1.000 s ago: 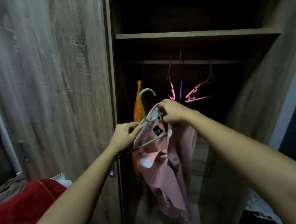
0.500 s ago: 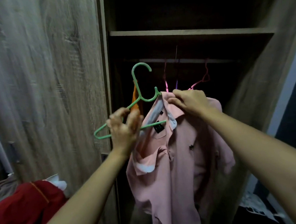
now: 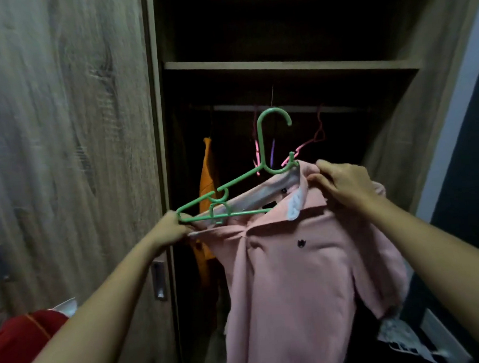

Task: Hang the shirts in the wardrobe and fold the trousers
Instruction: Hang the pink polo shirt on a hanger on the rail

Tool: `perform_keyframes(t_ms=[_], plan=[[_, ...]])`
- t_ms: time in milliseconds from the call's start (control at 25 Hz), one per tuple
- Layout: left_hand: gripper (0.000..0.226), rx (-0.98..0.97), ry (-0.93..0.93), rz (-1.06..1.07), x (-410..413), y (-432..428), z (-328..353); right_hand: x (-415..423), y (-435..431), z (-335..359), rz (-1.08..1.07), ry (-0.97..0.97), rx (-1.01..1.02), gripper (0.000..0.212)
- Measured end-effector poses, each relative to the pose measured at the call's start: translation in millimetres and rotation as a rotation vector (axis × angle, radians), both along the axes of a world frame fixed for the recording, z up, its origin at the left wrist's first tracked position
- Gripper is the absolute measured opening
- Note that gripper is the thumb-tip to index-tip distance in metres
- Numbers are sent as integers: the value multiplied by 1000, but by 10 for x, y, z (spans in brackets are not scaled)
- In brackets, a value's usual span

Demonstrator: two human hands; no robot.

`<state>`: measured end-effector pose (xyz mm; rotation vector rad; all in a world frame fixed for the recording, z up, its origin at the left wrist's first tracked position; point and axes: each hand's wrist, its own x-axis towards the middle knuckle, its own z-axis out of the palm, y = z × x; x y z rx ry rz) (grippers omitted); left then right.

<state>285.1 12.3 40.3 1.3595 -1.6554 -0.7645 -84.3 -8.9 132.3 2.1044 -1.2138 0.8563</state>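
Observation:
A pink polo shirt (image 3: 290, 275) hangs in front of the open wardrobe, its front toward me. A green plastic hanger (image 3: 261, 141) is partly inside its collar, its right arm hidden under the fabric. My left hand (image 3: 170, 230) grips the hanger's left tip together with the shirt's left shoulder. My right hand (image 3: 341, 181) pinches the collar at the right side. The hanger's hook points up, just below the wardrobe rail (image 3: 284, 108).
An orange garment (image 3: 208, 183) hangs at the rail's left, and pink hangers (image 3: 311, 141) dangle empty behind the green hook. A shelf (image 3: 287, 65) spans above the rail. The closed wardrobe door (image 3: 64, 149) fills the left. Red clothing (image 3: 22, 340) lies lower left; light cloth (image 3: 404, 336) lower right.
The shirt has been spread open and raised, turning from a bunched bundle to hanging flat. My left hand slid out to the hanger's left tip, and the hanger levelled.

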Motion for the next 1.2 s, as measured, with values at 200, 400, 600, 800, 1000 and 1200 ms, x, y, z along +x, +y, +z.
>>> perform_keyframes(t_ms=[200, 400, 600, 800, 1000, 1200], plan=[[29, -41, -96, 58, 164, -13, 485, -98, -17, -229, -14, -69, 56, 58], [37, -85, -144, 198, 135, -2, 680, -159, -64, -302, -64, -30, 30, 57], [25, -177, -139, 434, -6, 11, 669, -40, -26, -286, -41, 146, -45, 36], [25, -439, -628, 709, -324, 88, 748, 550, 33, -156, -176, 24, 175, 40], [34, -1035, -758, 276, -879, 295, 373, 536, 21, -89, -136, -165, 258, 36], [56, -964, -788, 543, -534, 280, 641, 311, 34, 4, 61, -281, 260, 35]])
